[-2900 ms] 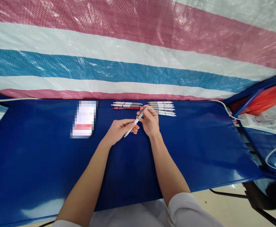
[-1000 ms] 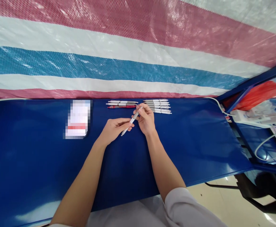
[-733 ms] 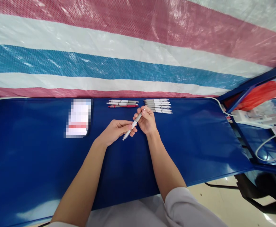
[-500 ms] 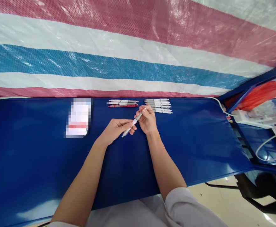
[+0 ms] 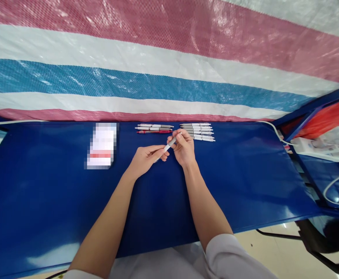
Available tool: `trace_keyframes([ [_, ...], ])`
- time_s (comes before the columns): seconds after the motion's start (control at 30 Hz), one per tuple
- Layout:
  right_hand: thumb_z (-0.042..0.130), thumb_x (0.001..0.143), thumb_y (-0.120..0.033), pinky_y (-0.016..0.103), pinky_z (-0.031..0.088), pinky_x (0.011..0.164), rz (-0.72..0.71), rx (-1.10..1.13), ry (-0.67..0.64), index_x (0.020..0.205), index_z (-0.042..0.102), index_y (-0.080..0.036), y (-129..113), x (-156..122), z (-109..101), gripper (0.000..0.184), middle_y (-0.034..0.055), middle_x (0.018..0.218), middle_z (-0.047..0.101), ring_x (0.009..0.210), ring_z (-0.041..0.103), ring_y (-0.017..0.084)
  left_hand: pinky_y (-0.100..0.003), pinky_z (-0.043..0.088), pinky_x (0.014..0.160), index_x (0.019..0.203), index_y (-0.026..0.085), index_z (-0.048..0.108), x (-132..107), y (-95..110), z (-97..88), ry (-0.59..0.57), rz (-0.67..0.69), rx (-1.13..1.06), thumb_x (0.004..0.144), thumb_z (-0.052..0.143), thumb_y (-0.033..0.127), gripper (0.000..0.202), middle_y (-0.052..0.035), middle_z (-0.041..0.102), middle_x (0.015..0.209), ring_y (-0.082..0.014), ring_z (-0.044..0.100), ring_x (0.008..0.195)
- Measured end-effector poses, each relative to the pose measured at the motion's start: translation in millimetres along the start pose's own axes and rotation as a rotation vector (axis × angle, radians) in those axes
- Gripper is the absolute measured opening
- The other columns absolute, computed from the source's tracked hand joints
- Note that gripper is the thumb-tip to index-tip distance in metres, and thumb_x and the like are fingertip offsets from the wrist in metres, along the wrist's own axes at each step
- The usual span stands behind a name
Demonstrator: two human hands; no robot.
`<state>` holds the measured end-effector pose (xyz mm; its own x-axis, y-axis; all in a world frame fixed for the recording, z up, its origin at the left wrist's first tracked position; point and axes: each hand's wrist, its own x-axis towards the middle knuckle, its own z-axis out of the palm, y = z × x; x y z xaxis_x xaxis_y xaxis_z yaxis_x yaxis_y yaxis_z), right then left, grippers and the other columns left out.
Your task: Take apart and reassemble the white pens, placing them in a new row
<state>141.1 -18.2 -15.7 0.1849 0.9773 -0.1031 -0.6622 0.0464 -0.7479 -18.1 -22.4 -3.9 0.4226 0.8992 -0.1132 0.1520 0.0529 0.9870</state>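
Note:
Both hands hold one white pen with a grey grip [image 5: 169, 145] over the blue table [image 5: 245, 178]. My left hand [image 5: 146, 159] pinches its lower white end, and my right hand [image 5: 183, 147] grips the grey upper part. Just behind my right hand lies a row of several white and grey pens [image 5: 198, 131]. To their left lie three pens [image 5: 154, 128], one of them red.
A blurred white card with a red band [image 5: 102, 145] lies on the table left of my hands. A striped red, white and blue tarp [image 5: 157, 77] hangs behind the table. To the right stands another blue table with a white power strip [image 5: 317, 147], cables and a red bag [image 5: 326, 120].
The pen stays between both hands. Its lower end has slid further into my left hand, so less of the tip shows. The view has shifted slightly.

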Motion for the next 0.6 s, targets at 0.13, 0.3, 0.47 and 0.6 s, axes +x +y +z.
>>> trace_keyframes([
  [0.13, 0.086, 0.059, -0.035, 0.021, 0.061, 0.06, 0.037, 0.001, -0.033, 0.079, 0.066, -0.023, -0.3, -1.6, -0.3, 0.031, -0.0045, 0.074, 0.071, 0.067, 0.072, 0.012, -0.032, 0.058, 0.072, 0.1, 0.017, 0.076, -1.7, 3.5, -4.3, -0.062, -0.084, -0.115, 0.083, 0.069, 0.048, 0.037, -0.0087, 0.076, 0.088, -0.0198, 0.071, 0.072],
  [0.3, 0.087, 0.059, -0.035, 0.022, 0.061, 0.059, 0.031, -0.011, -0.042, 0.074, 0.066, -0.022, 0.9, -1.9, -0.8, 0.029, -0.0051, 0.069, 0.069, 0.064, 0.072, 0.013, -0.03, 0.057, 0.068, 0.093, 0.018, 0.077, -1.7, -0.2, -8.7, -0.138, -0.144, -0.188, 0.082, 0.071, 0.045, 0.03, -0.0082, 0.076, 0.086, -0.0185, 0.071, 0.07],
  [0.47, 0.089, 0.055, -0.036, 0.02, 0.061, 0.055, 0.037, -0.019, 0.0, 0.074, 0.068, -0.022, 1.5, -1.2, -0.3, 0.031, -0.0045, 0.067, 0.07, 0.064, 0.073, 0.014, -0.028, 0.056, 0.064, 0.089, 0.019, 0.077, -2.5, 4.5, -9.2, -0.125, -0.091, -0.082, 0.084, 0.069, 0.044, 0.027, -0.0058, 0.075, 0.08, -0.0175, 0.07, 0.068],
  [0.6, 0.089, 0.056, -0.034, 0.022, 0.062, 0.056, 0.019, -0.038, 0.031, 0.075, 0.068, -0.021, 1.5, -1.1, 0.0, 0.031, -0.0035, 0.068, 0.071, 0.066, 0.074, 0.015, -0.029, 0.056, 0.07, 0.098, 0.02, 0.077, -2.2, 2.5, -6.3, -0.042, -0.026, 0.01, 0.082, 0.07, 0.044, 0.03, -0.0045, 0.076, 0.081, -0.0182, 0.07, 0.07],
])
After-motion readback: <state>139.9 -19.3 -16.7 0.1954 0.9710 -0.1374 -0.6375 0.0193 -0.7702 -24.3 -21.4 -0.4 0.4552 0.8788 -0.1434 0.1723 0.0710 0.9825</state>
